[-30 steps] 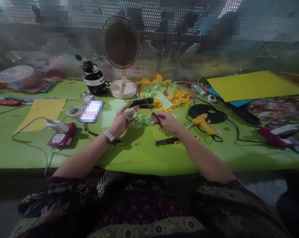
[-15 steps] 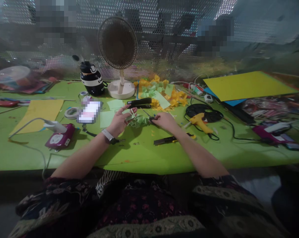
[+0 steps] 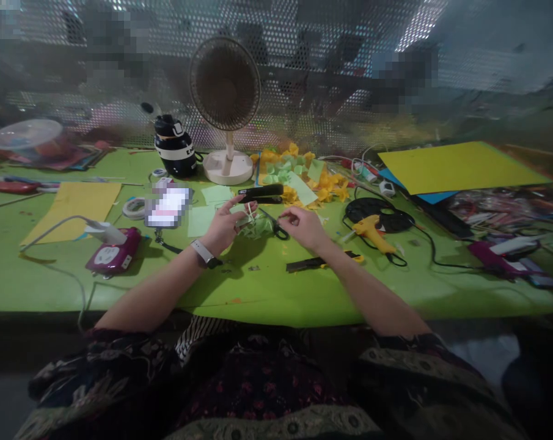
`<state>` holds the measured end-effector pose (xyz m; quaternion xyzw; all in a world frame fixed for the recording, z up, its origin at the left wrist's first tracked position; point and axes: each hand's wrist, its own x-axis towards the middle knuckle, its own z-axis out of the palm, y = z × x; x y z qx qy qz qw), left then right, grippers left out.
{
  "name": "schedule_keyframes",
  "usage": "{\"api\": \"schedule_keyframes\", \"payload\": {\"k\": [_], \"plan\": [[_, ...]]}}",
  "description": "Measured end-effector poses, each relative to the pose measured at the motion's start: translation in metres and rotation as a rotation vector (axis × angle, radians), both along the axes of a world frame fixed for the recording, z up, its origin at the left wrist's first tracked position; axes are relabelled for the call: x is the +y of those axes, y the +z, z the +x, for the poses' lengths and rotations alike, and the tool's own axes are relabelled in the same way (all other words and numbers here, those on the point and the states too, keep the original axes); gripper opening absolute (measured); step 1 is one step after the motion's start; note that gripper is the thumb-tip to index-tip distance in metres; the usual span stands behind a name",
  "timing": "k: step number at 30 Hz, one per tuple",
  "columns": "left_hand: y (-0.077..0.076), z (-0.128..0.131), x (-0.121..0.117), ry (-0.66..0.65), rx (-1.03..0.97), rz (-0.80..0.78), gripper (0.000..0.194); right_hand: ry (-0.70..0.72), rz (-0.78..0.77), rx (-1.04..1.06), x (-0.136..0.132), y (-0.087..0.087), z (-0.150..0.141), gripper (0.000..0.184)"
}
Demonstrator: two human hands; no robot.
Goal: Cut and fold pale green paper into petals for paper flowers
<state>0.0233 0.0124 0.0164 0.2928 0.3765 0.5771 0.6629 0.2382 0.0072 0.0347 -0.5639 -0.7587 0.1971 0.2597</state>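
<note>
My left hand (image 3: 223, 227) holds a small pale green paper piece (image 3: 245, 215) between thumb and fingers, just above a heap of green paper scraps (image 3: 258, 228) on the green table (image 3: 267, 287). A watch sits on that wrist. Black-handled scissors (image 3: 277, 230) lie on the table against the scraps. My right hand (image 3: 303, 227) hovers right beside their handles, fingers loosely apart and pointing left, with nothing in it. A black stapler (image 3: 261, 193) lies just behind both hands.
A desk fan (image 3: 224, 91) and a black-and-white bottle (image 3: 175, 150) stand at the back. A yellow glue gun (image 3: 371, 230) with its cord and a utility knife (image 3: 319, 263) lie to the right, a pink device (image 3: 113, 258) to the left. Yellow and green paper flowers (image 3: 303, 174) and paper sheets lie around.
My right hand lowered the scissors from the air onto the table and let go of them. My left hand stayed with the green paper piece.
</note>
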Motion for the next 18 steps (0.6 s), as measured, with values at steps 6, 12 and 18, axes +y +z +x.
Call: {"api": "schedule_keyframes", "payload": {"k": [6, 12, 18], "plan": [[-0.006, 0.001, 0.002, -0.02, 0.052, 0.045, 0.071, 0.21, 0.024, -0.006, -0.009, 0.018, -0.03, 0.018], [-0.012, 0.0, 0.005, -0.036, 0.12, 0.087, 0.072, 0.177, -0.036, 0.0, 0.016, 0.022, -0.059, 0.016], [-0.018, 0.001, 0.009, -0.023, 0.119, 0.141, 0.064, 0.241, -0.06, 0.157, 0.032, 0.012, -0.068, 0.011]]}}
